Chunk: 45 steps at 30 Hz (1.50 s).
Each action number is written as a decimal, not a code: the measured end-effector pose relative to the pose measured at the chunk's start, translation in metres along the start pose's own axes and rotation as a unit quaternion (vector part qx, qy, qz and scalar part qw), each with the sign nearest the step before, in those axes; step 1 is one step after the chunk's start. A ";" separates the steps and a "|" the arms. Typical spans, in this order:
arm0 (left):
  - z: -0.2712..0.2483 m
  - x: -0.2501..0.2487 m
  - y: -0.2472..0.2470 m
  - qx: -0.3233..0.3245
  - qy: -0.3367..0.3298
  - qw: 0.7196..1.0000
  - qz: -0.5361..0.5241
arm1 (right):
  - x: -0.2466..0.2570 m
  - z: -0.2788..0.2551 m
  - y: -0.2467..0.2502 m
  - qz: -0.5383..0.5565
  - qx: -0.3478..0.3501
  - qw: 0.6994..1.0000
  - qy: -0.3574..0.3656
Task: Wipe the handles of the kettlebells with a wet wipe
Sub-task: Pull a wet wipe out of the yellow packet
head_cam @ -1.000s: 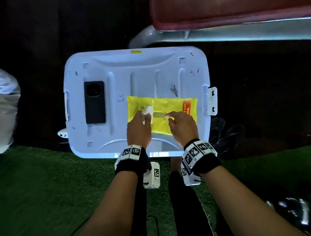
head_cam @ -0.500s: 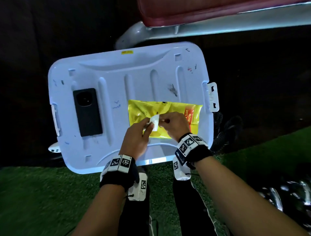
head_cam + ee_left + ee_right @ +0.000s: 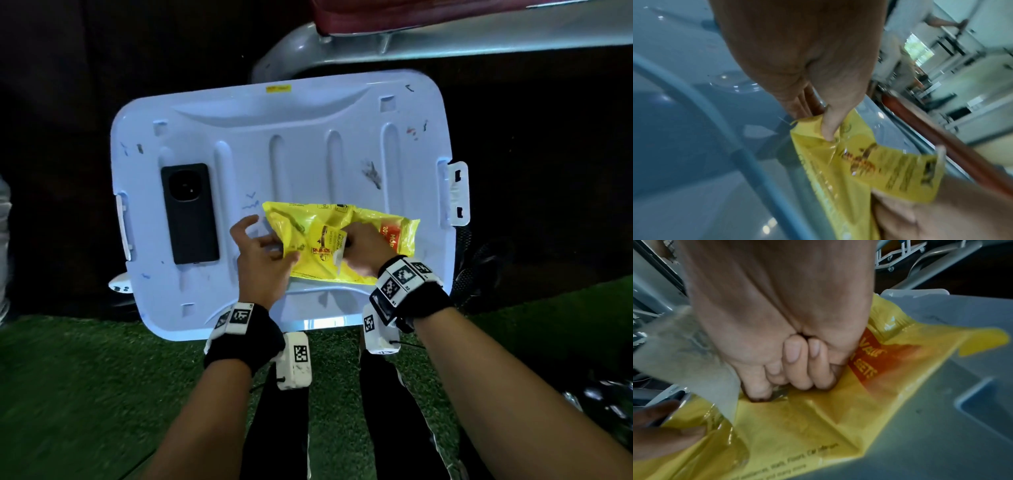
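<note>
A yellow wet wipe pack (image 3: 305, 221) lies on a pale plastic bin lid (image 3: 291, 154). My left hand (image 3: 279, 245) pinches the pack's left edge between thumb and fingers, seen close in the left wrist view (image 3: 827, 138) on the pack (image 3: 838, 186). My right hand (image 3: 349, 245) has its fingers curled at the pack's opening and holds the peeled-back flap (image 3: 337, 246). In the right wrist view, the right hand (image 3: 777, 394) presses into the pack (image 3: 818, 426), and the flap's whitish underside (image 3: 684, 353) stands up beside the thumb. No kettlebell is clearly visible.
A black phone (image 3: 190, 212) lies on the lid's left part. A red-padded bench (image 3: 445, 13) with a metal frame (image 3: 479, 44) runs behind the lid. Green turf (image 3: 85, 394) covers the floor. Shiny metal objects (image 3: 599, 401) lie at the lower right, and a dark shoe (image 3: 479, 267) sits right of the lid.
The flap, first in my left hand, is now in my right hand. My left hand has shifted to the pack's left edge and lifted it, crumpling it.
</note>
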<state>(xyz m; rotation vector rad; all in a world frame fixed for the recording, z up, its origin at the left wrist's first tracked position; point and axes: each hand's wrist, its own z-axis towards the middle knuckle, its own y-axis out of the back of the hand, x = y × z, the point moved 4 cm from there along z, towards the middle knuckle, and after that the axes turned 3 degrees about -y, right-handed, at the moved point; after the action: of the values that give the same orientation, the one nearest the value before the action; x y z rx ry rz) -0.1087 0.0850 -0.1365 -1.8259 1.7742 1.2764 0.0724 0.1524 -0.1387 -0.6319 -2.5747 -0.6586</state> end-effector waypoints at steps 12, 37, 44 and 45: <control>-0.003 0.002 -0.005 0.073 0.059 0.996 -0.010 | -0.019 -0.040 -0.005 0.130 -0.180 0.975 -0.013; -0.013 -0.015 -0.028 0.084 0.075 0.984 -0.140 | 0.012 -0.023 -0.005 0.236 0.176 0.953 0.073; -0.010 -0.021 -0.035 0.108 0.067 0.988 -0.090 | 0.014 -0.028 -0.016 0.295 0.148 0.936 0.122; -0.011 -0.019 -0.036 0.111 0.078 0.987 -0.090 | 0.015 -0.031 -0.015 0.312 0.133 0.933 0.118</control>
<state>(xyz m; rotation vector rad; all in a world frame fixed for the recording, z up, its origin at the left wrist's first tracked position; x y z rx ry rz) -0.0691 0.0967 -0.1292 -1.9477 1.7036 0.8542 0.0609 0.1287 -0.1121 -1.1221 -2.0174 -0.1536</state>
